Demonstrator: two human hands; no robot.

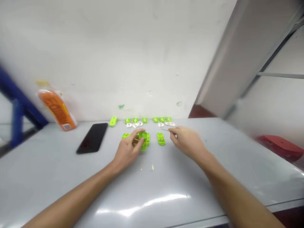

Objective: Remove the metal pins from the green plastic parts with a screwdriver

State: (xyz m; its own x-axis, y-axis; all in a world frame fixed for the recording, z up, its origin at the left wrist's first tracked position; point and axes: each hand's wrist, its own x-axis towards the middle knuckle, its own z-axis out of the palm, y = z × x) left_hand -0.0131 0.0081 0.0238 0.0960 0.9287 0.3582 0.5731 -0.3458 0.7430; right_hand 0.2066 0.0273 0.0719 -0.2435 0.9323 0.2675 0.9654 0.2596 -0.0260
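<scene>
My left hand point(128, 146) is at a cluster of bright green plastic pieces point(143, 145) on the grey table, its thumb and fingers curled around part of it. Between thumb and fingertips some of the green shows. My right hand point(184, 139) pinches a thin, light-coloured pointed tool point(165, 129), its tip directed left. Just left of this hand a single green piece point(161, 138) lies flat, touched by neither hand. Farther back stand rows of small green pieces point(135, 120) with white pieces point(167, 123) in front of them.
A black phone point(93, 138) lies on the table point(114, 186) at the left, near an orange bottle point(58, 109) against the white wall. A bright green oblong point(113, 121) sits near the wall. Beyond the right edge is a red object point(280, 147).
</scene>
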